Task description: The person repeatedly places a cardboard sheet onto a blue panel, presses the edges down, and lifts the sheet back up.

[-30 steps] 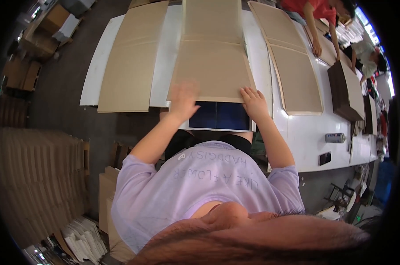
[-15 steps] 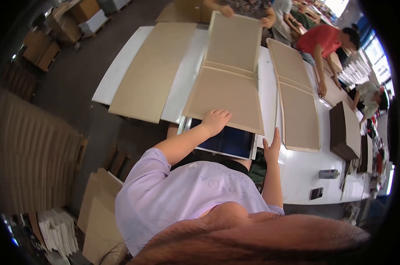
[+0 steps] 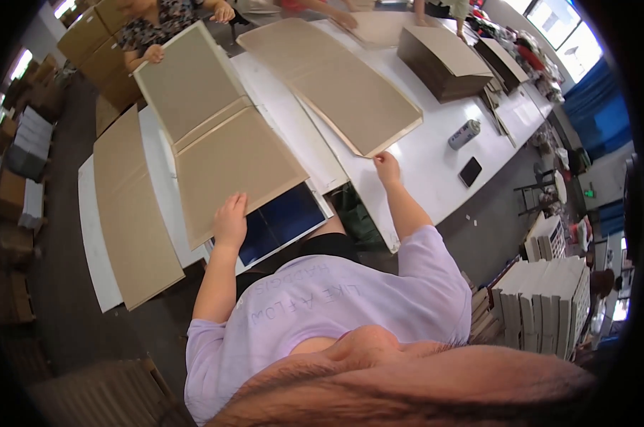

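Left hand (image 3: 231, 222) laid with fingers extended over the near edge of a tan, two-panelled cardboard sheet with a creased central band (image 3: 240, 156); the thumb's placement cannot be told. Right hand (image 3: 387, 169) with thumb and fingertips pinched on the near corner of a second tan, pale-edged cardboard sheet (image 3: 361, 92), to the right of the first. Half a second earlier the right hand stood open, clear of both sheets, while the left already lay on the first sheet's near edge. The view has since swung rightward. A co-worker in a patterned top (image 3: 169, 25), who previously had both hands at the first sheet's far end, now has one there and the other raised apart.

Dark lettering, upside down in this view, crosses the wearer's lilac shirt (image 3: 336, 299); a printed cylindrical metal can (image 3: 464, 134) bears markings too small to read.

The sheets lie on glossy white tabletops (image 3: 436, 171); a dark blue panelled surface (image 3: 283, 220) shows beneath the first. A black phone (image 3: 471, 171) lies near the can. Beyond: a stack of brown boards (image 3: 443, 64), a blue curtain (image 3: 599, 107) and a grey floor (image 3: 496, 228).
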Demonstrator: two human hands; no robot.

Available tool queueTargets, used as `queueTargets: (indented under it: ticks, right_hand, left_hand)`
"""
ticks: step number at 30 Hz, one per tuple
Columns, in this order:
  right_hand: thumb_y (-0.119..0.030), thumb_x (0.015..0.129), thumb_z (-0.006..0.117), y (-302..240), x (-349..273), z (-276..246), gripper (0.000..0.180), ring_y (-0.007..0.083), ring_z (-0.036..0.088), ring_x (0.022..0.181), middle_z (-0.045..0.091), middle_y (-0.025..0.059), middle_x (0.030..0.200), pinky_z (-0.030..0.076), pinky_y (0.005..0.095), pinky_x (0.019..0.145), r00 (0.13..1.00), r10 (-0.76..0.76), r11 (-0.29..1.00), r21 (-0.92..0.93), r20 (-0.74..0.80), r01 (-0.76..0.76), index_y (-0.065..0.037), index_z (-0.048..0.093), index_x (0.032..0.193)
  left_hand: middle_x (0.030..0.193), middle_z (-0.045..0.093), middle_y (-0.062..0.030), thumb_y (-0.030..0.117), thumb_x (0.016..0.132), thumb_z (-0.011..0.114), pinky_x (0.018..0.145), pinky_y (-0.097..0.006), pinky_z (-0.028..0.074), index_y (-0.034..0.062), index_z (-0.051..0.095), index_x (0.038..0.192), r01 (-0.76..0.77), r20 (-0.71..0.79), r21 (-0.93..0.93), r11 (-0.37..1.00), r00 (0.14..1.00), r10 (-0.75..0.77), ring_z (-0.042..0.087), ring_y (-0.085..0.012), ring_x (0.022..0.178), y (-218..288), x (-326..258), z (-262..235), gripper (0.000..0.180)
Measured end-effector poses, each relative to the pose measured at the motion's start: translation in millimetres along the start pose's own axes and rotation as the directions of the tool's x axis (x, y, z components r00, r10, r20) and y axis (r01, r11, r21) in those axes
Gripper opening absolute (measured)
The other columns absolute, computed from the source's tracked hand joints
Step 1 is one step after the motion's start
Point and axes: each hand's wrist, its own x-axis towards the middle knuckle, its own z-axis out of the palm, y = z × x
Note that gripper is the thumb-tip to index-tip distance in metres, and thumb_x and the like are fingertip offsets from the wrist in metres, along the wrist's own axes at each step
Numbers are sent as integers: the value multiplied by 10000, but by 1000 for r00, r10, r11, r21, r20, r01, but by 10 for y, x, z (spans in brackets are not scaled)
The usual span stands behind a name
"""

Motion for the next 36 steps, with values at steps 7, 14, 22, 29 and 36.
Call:
queueTargets:
  ticks: [7, 14, 22, 29, 36]
  right_hand:
    - [-269, 779, 713, -539, 56, -28, 262, 282, 592, 988, 630, 68, 1020, 476, 411, 823, 951, -255, 906, -301, 174, 298, -124, 642, 985]
    - [-231, 835, 627, -460, 289, 272, 157, 275, 583, 1022, 639, 63, 1018, 437, 450, 884, 951, -234, 882, -368, 202, 295, -149, 646, 967]
    - [-212, 833, 647, -391, 923, 90, 175, 244, 628, 668, 645, 88, 696, 485, 371, 589, 907, -205, 979, 75, 367, 191, -58, 664, 915]
    - [-184, 781, 681, -1153, 1100, -349, 171, 184, 622, 635, 665, 93, 727, 510, 333, 609, 779, 30, 968, 176, 627, -179, -19, 666, 824]
    - [-142, 806, 650, -1710, 538, -76, 123, 176, 610, 573, 647, 88, 677, 502, 327, 540, 693, -74, 997, 79, 717, 24, -19, 651, 804]
  left_hand:
    - [1239, 601, -126, -11, 810, 540, 935, -417, 465, 99, 577, 1249, 72, -61, -67, 995, 995, -76, 572, -305, 1138, -11, 33, -113, 454]
    - [1285, 586, -140, -43, 901, 466, 1005, -347, 416, 25, 516, 1313, 48, -298, -487, 872, 929, -218, 561, -250, 1188, -712, -155, -836, 420]
    - [1367, 472, -121, 297, 1011, 437, 1039, -432, 389, -12, 429, 1334, -353, -355, -913, 204, 442, -824, 471, -275, 1237, -1736, -1355, -1709, 447]
    - [1397, 442, -142, 305, 1022, 398, 1022, -448, 417, -9, 372, 1379, -351, 265, -899, -261, 39, -963, 454, -302, 1251, -2974, -2559, -353, 476]
    - [1147, 571, -175, 204, 920, 573, 833, -444, 535, 0, 438, 1307, 124, 397, -877, -464, -358, -845, 582, -292, 1059, -3231, -2727, 316, 458]
